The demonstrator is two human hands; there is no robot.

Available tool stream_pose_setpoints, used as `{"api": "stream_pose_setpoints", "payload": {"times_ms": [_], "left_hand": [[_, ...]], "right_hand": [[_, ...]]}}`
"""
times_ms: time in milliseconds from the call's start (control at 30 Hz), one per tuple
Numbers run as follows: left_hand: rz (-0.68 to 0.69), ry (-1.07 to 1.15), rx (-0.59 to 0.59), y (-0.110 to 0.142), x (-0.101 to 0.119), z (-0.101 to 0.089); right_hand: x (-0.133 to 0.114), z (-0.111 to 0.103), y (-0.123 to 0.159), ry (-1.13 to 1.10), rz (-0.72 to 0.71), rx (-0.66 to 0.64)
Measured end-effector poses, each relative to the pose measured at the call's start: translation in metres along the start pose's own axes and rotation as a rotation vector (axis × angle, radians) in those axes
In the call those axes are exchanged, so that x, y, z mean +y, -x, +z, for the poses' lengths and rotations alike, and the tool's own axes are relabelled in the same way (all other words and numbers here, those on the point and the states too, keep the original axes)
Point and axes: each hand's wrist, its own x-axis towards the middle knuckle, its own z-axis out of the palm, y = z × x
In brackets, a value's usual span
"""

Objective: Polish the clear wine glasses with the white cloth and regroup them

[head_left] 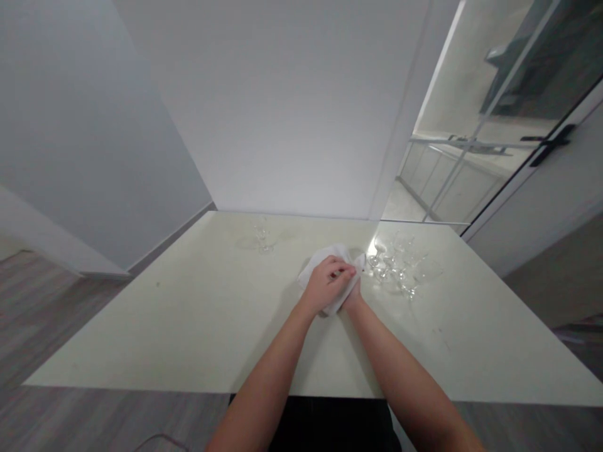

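Note:
A bunched white cloth (pixel 316 262) is between my two hands above the table. My left hand (pixel 328 281) lies across the top of it, fingers bent and closed over the cloth. Lower and to the right, my right hand (pixel 354 296) grips the cloth from its right side, most of its fingers hidden by the folds. Whether a glass is wrapped inside cannot be made out. Just right of the hands stands a cluster of several clear stemmed glasses (pixel 396 263). A clear stemmed glass (pixel 262 236) stands apart at the back left.
The pale, glossy table (pixel 188 326) reaches to a white wall (pixel 292 125) at the back. To the right is a glazed door with a black handle (pixel 551 144), a counter visible through its panes. A thin cable (pixel 162 436) lies on the floor at the front left.

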Motion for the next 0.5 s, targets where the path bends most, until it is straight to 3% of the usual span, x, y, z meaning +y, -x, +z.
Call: {"api": "stream_pose_setpoints", "payload": {"times_ms": [67, 133, 167, 200, 267, 367, 433, 500], "left_hand": [[-0.052, -0.013, 0.326, -0.009, -0.017, -0.022], [-0.149, -0.079, 0.789, -0.020, -0.045, -0.049], [-0.199, -0.121, 0.968, -0.026, -0.061, -0.062], [-0.248, -0.154, 1.075, -0.031, -0.079, -0.075], [-0.336, -0.161, 1.078, -0.041, -0.113, -0.097], [-0.471, -0.050, 0.925, -0.049, -0.151, -0.113], [-0.509, 0.031, 0.846, -0.052, -0.162, -0.114], [-0.480, 0.057, 0.857, -0.053, -0.158, -0.111]], "right_hand": [[-0.003, 0.000, 0.002, -0.188, 0.057, -0.142], [-0.005, 0.000, 0.003, -0.393, 0.122, -0.258], [-0.005, 0.000, 0.003, -0.456, 0.144, -0.285], [-0.004, -0.001, 0.002, -0.475, 0.156, -0.293], [-0.002, -0.002, 0.001, -0.449, 0.166, -0.288], [0.002, -0.003, -0.002, -0.392, 0.173, -0.266], [0.004, -0.004, -0.004, -0.372, 0.158, -0.255], [0.006, -0.005, -0.006, -0.359, 0.139, -0.254]]}}
